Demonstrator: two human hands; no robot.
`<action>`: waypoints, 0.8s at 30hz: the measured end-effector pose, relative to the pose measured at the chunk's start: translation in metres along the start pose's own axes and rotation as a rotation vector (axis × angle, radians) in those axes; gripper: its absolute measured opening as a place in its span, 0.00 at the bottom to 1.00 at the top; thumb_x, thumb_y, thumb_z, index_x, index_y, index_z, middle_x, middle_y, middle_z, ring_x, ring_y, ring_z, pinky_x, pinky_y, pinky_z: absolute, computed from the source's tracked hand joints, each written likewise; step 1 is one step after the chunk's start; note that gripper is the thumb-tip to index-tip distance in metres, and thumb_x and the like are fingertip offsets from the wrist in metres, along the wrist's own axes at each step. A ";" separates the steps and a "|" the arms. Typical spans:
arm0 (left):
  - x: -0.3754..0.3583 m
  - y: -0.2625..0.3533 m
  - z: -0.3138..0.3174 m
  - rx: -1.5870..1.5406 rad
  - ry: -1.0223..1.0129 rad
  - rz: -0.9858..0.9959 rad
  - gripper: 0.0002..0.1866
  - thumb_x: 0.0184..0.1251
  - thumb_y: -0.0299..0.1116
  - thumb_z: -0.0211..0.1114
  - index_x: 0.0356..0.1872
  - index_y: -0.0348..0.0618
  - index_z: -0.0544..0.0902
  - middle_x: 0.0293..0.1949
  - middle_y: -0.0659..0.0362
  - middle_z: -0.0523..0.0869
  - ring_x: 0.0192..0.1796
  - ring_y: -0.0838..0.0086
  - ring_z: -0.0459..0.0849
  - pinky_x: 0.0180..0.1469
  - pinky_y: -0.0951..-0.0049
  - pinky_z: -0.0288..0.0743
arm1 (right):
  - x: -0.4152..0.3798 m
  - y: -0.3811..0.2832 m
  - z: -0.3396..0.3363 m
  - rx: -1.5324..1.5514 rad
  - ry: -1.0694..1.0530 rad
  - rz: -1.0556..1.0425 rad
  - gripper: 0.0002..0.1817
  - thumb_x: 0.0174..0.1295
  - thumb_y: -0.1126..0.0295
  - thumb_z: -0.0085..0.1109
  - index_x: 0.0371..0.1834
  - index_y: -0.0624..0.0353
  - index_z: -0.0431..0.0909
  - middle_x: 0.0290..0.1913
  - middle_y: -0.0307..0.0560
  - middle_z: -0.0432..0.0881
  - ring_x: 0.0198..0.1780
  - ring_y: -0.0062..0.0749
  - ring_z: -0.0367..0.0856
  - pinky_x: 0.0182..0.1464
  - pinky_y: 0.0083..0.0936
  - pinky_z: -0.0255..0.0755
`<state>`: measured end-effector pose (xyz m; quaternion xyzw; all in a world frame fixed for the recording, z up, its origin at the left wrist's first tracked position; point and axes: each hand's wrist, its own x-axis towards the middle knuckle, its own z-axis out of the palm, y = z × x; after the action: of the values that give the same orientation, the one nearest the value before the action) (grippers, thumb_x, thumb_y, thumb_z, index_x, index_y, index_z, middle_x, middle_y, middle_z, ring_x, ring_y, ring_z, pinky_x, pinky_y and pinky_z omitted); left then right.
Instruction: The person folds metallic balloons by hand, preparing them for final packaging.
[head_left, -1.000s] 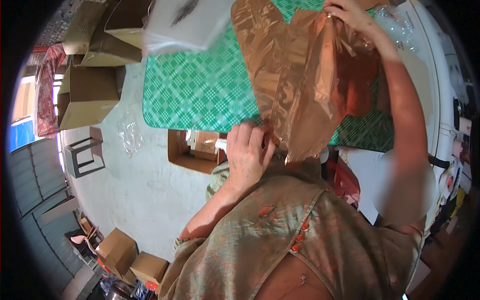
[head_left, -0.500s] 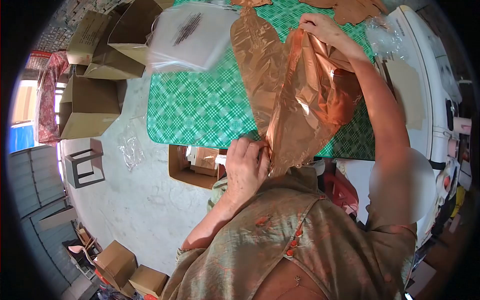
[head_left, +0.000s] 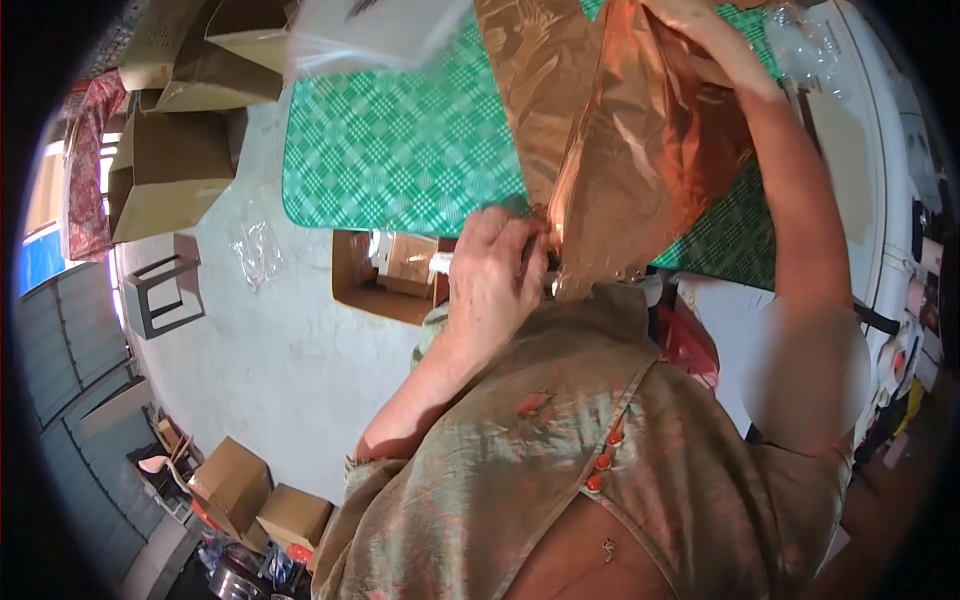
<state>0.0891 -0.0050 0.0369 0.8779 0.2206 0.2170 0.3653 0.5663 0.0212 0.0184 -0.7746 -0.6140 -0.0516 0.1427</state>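
Note:
A limp, crumpled copper-coloured foil balloon (head_left: 625,190) stretches from the far part of the green plaid tabletop (head_left: 400,150) to the near edge by my torso. My left hand (head_left: 497,260) is closed with its fingertips pinched on the balloon's near left edge, just off the table edge. At the top of the view, my right hand (head_left: 692,18) grips the balloon's far right part; its fingertips are partly cut off by the frame. Between the hands the foil hangs in loose folds, with a long seam running down its middle.
A stack of clear plastic bags (head_left: 375,40) lies on the table's far left. Below the table stands an open carton (head_left: 385,310). Open cardboard boxes (head_left: 180,150) and a grey stool frame (head_left: 165,295) are on the left. Crinkled clear plastic (head_left: 800,45) lies at far right.
The view has tilted nearer to my body, so the table and balloon sit higher in the frame. Both hands keep hold of the foil, which has shifted slightly in its folds.

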 end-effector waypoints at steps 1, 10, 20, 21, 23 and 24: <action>0.000 -0.003 0.001 -0.017 0.000 0.000 0.08 0.66 0.21 0.72 0.45 0.37 0.88 0.38 0.49 0.83 0.44 0.51 0.82 0.48 0.54 0.78 | 0.000 -0.003 -0.003 0.060 -0.014 -0.004 0.13 0.73 0.61 0.61 0.47 0.59 0.86 0.41 0.57 0.87 0.45 0.56 0.86 0.49 0.45 0.80; 0.007 -0.001 -0.011 -0.091 -0.091 -0.099 0.10 0.69 0.20 0.70 0.50 0.38 0.88 0.38 0.50 0.83 0.46 0.52 0.83 0.48 0.55 0.78 | 0.008 -0.025 -0.042 0.203 -0.046 -0.072 0.12 0.73 0.63 0.61 0.46 0.60 0.85 0.43 0.56 0.89 0.47 0.52 0.88 0.52 0.43 0.80; 0.004 -0.003 -0.009 -0.071 -0.097 -0.049 0.14 0.62 0.22 0.78 0.49 0.39 0.89 0.41 0.52 0.83 0.49 0.53 0.83 0.51 0.56 0.80 | -0.005 -0.016 -0.030 0.195 -0.061 -0.057 0.13 0.73 0.61 0.60 0.45 0.60 0.85 0.44 0.55 0.87 0.51 0.51 0.86 0.55 0.43 0.78; 0.004 -0.003 -0.009 -0.087 -0.093 -0.046 0.14 0.60 0.22 0.79 0.47 0.39 0.88 0.41 0.50 0.82 0.49 0.51 0.83 0.51 0.54 0.80 | -0.005 -0.011 -0.025 0.197 -0.064 -0.067 0.13 0.73 0.61 0.60 0.44 0.60 0.85 0.44 0.55 0.87 0.51 0.50 0.86 0.54 0.42 0.78; 0.004 -0.004 -0.009 -0.074 -0.098 -0.029 0.15 0.58 0.21 0.79 0.47 0.39 0.88 0.41 0.51 0.82 0.49 0.52 0.83 0.51 0.55 0.80 | -0.004 0.000 -0.018 0.201 -0.069 -0.086 0.13 0.73 0.61 0.60 0.44 0.61 0.85 0.43 0.55 0.86 0.51 0.50 0.85 0.54 0.42 0.77; 0.005 -0.005 -0.008 -0.067 -0.100 -0.020 0.16 0.57 0.20 0.79 0.47 0.39 0.88 0.41 0.51 0.82 0.49 0.52 0.83 0.51 0.55 0.80 | -0.004 -0.001 -0.019 0.213 -0.076 -0.071 0.13 0.72 0.61 0.60 0.44 0.61 0.85 0.43 0.55 0.86 0.50 0.50 0.86 0.53 0.43 0.77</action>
<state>0.0872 0.0050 0.0399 0.8727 0.2037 0.1766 0.4070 0.5659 0.0125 0.0353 -0.7341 -0.6482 0.0383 0.1987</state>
